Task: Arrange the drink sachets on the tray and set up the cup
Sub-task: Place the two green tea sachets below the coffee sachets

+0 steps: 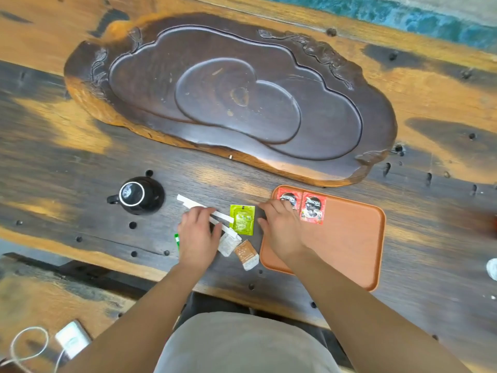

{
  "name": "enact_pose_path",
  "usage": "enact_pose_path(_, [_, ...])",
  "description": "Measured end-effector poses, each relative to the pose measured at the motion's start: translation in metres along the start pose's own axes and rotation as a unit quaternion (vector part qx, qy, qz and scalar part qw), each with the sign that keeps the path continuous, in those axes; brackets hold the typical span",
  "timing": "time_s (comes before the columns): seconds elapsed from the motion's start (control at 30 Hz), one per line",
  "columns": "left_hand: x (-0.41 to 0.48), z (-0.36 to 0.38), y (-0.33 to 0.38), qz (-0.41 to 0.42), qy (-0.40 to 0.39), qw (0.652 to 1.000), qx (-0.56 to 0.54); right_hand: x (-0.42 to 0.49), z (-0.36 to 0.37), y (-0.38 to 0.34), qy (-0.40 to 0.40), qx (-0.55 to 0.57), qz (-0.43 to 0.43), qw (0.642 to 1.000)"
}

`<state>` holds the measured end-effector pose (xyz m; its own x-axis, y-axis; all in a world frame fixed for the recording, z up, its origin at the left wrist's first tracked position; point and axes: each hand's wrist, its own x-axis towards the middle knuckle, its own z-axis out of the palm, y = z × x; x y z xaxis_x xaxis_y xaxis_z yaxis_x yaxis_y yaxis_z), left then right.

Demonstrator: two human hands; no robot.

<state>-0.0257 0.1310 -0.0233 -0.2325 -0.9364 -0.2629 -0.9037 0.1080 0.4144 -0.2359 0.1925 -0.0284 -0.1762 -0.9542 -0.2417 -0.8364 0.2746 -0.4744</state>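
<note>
Table (80, 146): wood, worn finish, dark stain rubbed through to orange-tan patches; grain visible, surface pitted with small dark holes.
Carved tea board (376, 125): dark wood, smooth and faintly sheened in the recessed centre, rougher and paler along its raw edge.
Tray (349, 238): orange-brown, matt, smooth, looks like plastic.
Red sachets (313, 208): glossy printed foil or film.
Green sachet (243, 219): glossy film, slightly creased.
White stick sachets (199, 204): matt, paper-like.
Brown sachet (246, 253): matt paper look.
Cup (131, 193): black, glossy glaze, ceramic by appearance, pale rim; sits on a black saucer (154, 197) of the same sheen.
</note>
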Motion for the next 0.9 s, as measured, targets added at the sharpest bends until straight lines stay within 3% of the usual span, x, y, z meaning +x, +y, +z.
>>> enact_pose_path(0.13, [-0.008,-0.026,-0.057,-0.068,-0.046,0.996,0.034,0.018,0.007,-0.035,-0.077,-0.028,0.011,0.997])
enact_pose_path(0.27, [-0.009,-0.038,-0.080,-0.048,-0.120,0.988,0.088,0.027,0.013,-0.053,-0.128,-0.099,0.050,0.986])
enact_pose_path(0.5, [0.003,-0.042,-0.081,-0.032,-0.138,0.989,0.042,0.028,0.013,-0.068,-0.053,-0.052,0.137,0.988])
enact_pose_path(0.73, [0.017,-0.057,-0.075,-0.059,-0.131,0.974,-0.175,0.024,0.010,-0.077,0.034,0.121,0.200,0.972])
enact_pose_path(0.9, [0.033,-0.066,-0.072,-0.075,-0.154,0.918,-0.357,0.014,0.003,-0.084,0.131,0.252,0.231,0.930])
